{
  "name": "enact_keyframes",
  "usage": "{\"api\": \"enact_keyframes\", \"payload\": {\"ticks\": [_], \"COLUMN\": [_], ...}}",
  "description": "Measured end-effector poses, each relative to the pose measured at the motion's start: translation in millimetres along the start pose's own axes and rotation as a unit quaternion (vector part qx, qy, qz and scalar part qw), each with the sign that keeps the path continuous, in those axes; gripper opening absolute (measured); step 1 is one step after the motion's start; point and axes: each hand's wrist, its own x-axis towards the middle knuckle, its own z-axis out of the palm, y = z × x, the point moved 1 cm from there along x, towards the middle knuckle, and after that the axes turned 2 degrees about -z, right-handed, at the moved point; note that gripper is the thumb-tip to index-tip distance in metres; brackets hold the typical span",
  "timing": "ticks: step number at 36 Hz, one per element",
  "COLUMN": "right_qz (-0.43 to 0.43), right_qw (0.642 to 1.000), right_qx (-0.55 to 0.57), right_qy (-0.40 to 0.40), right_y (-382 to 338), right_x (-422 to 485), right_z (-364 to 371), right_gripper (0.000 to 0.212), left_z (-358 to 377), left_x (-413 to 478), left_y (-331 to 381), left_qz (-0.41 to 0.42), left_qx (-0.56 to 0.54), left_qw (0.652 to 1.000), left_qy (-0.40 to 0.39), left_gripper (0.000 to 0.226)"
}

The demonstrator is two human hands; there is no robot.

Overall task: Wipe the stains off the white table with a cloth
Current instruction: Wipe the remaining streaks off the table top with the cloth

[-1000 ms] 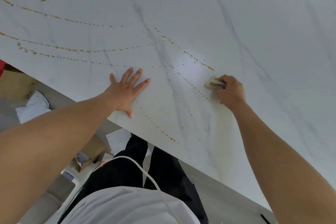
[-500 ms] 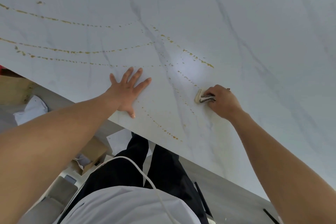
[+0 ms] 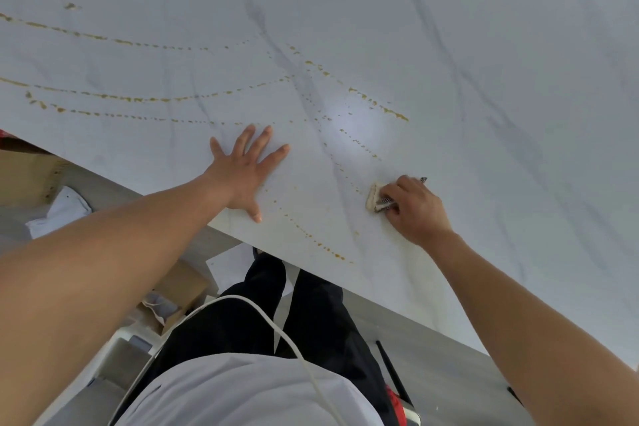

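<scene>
**Cloth worked along the near stain trail**

At centre right, the right hand curled tight round a folded cloth, pressing it onto the white table beside dotted yellow stains. The left hand lay flat, fingers spread, likely bracing.

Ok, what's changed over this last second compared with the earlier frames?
The right hand, gripping the cloth, has slid it across the table toward the near edge and slightly left, along a dotted stain line. Nothing was picked up or let go. The left hand stays flat on the table with fingers spread, and the long stains to the left remain unwiped.
</scene>
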Motion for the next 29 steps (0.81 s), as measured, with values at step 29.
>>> {"api": "enact_keyframes", "payload": {"ticks": [29], "right_qz": [-0.076], "right_qw": [0.996], "right_qx": [-0.048], "right_qy": [-0.023], "right_y": [-45.7], "right_x": [-44.3], "right_z": [33.4], "right_gripper": [0.015], "left_z": [3.8], "left_x": [0.8], "left_y": [-0.6], "left_qz": [0.002], "left_qx": [-0.012], "left_qw": [1.0], "left_qy": [-0.001], "left_gripper": [0.157]}}
